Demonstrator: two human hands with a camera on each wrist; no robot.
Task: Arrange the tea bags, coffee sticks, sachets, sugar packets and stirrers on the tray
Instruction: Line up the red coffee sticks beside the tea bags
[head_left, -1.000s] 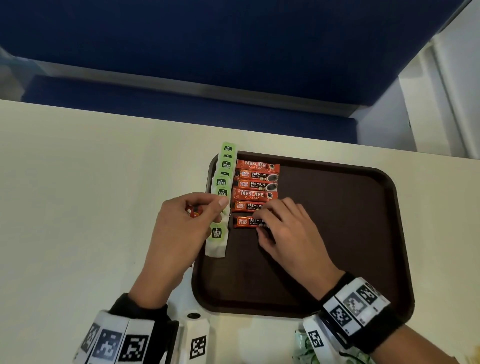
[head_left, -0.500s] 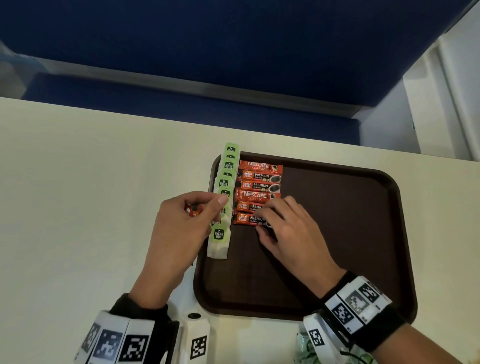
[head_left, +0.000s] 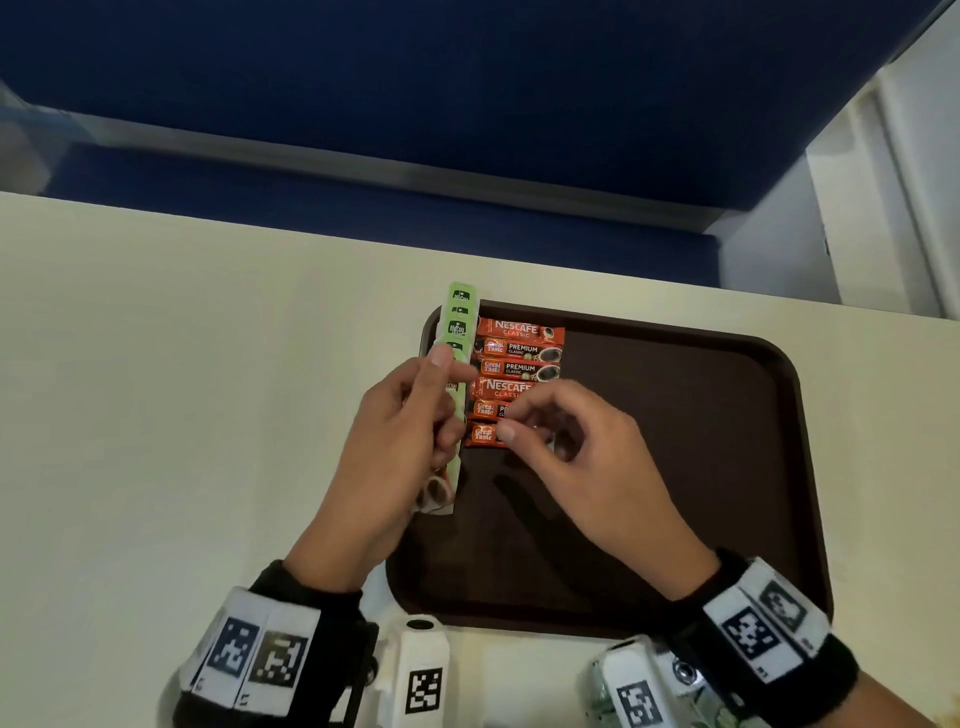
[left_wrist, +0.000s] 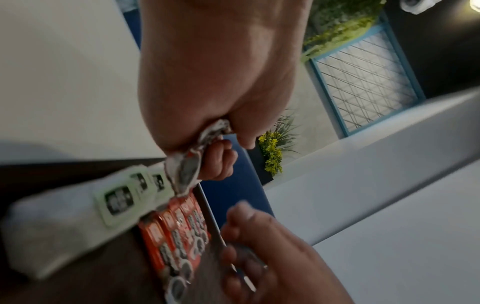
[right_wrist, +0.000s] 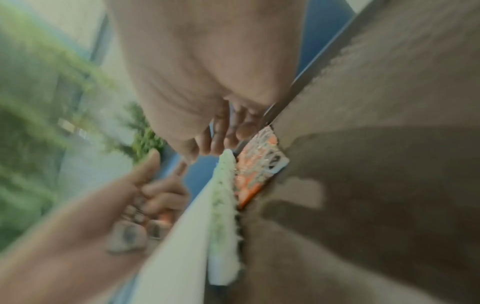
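Six coffee sticks (head_left: 511, 384) are lying in a column on the tray (head_left: 675, 467); left hand (head_left: 400, 441) is gripping spare sticks (head_left: 435, 491), right hand (head_left: 576, 457) hovering, loosely curled, empty. Next stick wants laying flush below.

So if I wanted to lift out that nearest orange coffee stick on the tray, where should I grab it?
Probably by its left end. The nearest coffee stick lies flat, its long sides against the next stick and its right part under the right hand. Pinch the short end from above, coming from the near side, clear of the tea bags.
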